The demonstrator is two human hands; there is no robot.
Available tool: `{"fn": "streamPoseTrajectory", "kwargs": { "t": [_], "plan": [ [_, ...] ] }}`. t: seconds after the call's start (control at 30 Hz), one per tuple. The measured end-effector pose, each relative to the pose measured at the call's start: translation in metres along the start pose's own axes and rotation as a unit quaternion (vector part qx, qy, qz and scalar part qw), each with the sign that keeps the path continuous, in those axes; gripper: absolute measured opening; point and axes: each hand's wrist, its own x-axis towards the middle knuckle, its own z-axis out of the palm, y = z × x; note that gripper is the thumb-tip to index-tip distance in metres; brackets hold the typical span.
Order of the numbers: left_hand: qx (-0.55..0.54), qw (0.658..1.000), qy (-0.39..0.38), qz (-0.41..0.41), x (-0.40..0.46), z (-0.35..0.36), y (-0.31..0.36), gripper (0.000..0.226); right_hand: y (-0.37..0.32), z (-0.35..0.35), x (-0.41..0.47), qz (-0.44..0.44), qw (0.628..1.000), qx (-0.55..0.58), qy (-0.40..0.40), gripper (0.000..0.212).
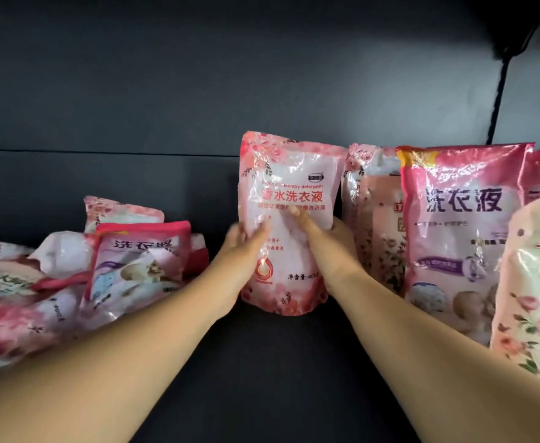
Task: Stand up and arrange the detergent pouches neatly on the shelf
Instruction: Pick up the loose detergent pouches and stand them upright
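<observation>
- A pink rose-printed pouch (289, 219) stands upright in the middle of the dark shelf (262, 362), its printed front facing the camera and its bottom edge resting on the shelf surface.
- The left hand (246, 241) grips the pouch's left edge, thumb lying across the front and the other fingers hidden behind it.
- The right hand (329, 241) grips the right edge in the same way, thumb on the front face, fingers wrapped behind. Both grips are closed around this one pouch.
- Just to its right, close beside it, stands a floral pouch (372, 219), partly covered by a large pink pouch (463, 225) in front of it.
- At the far right, nearest the camera, stands a cream pouch (537, 282) with flowers printed on it, cut off by the picture edge.
- To the left, apart from the held pouch, lies a jumbled pile of pouches (80, 273), tilted and overlapping one another.
- A dark back panel (198, 75) rises behind the row.
</observation>
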Motion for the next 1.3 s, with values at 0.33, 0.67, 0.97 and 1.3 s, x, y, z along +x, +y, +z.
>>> {"fn": "streamPoseTrajectory", "kwargs": {
  "t": [0.33, 0.67, 0.97, 1.3],
  "plan": [
    [0.004, 0.998, 0.043, 0.034, -0.001, 0.000, -0.017, 0.005, 0.014, -0.015, 0.005, 0.075, 0.985, -0.059, -0.144, 0.049],
    [0.081, 0.986, 0.119, 0.086, -0.011, -0.003, 0.004, 0.033, 0.016, -0.013, -0.004, 0.128, 0.979, -0.071, -0.139, 0.027],
    [0.279, 0.942, 0.071, 0.170, -0.076, -0.081, 0.057, 0.040, -0.015, 0.004, -0.055, -0.079, 0.947, -0.304, 0.066, 0.062],
    [0.640, 0.766, 0.016, 0.059, -0.115, -0.150, 0.052, 0.064, -0.006, 0.084, -0.082, -0.043, 0.899, -0.376, -0.223, 0.059]
  ]
}}
